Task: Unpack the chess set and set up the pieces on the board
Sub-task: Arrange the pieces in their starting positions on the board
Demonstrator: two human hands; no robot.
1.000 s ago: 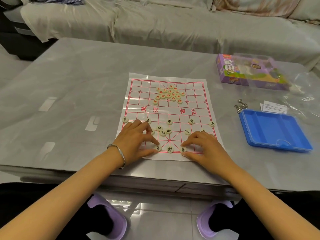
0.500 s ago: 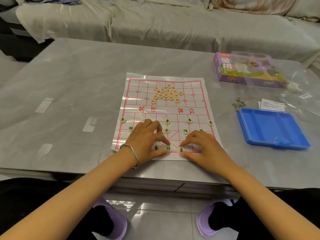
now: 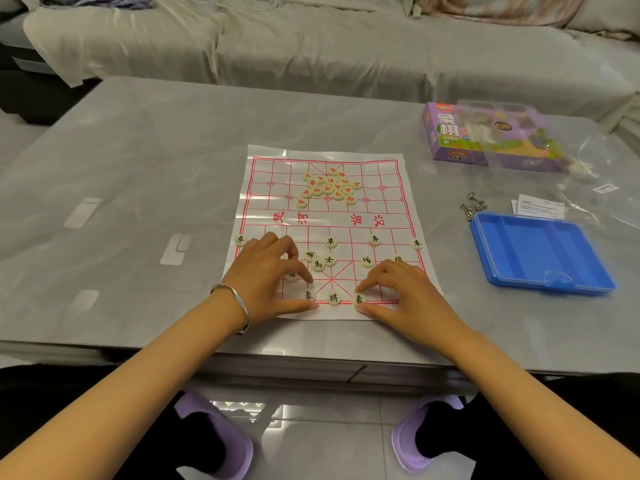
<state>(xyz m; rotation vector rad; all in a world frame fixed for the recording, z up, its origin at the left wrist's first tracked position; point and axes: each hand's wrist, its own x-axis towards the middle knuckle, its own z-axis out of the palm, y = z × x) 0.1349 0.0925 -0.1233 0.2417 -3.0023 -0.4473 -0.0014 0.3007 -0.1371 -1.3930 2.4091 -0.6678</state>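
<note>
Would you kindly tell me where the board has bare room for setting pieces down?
Free: far corners of the board beside the red pile, and the middle band between that pile and the black row. Crowded: the near centre, where black pieces cluster between the left hand and the right hand, which pinches one piece.

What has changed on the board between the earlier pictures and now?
The left hand reached right toward the general piece, then drew back left; its thumb and forefinger now lie either side of the left elephant piece. The right hand still pinches the right elephant piece. No piece visibly changed place; red pile, tray and box stayed.
</note>
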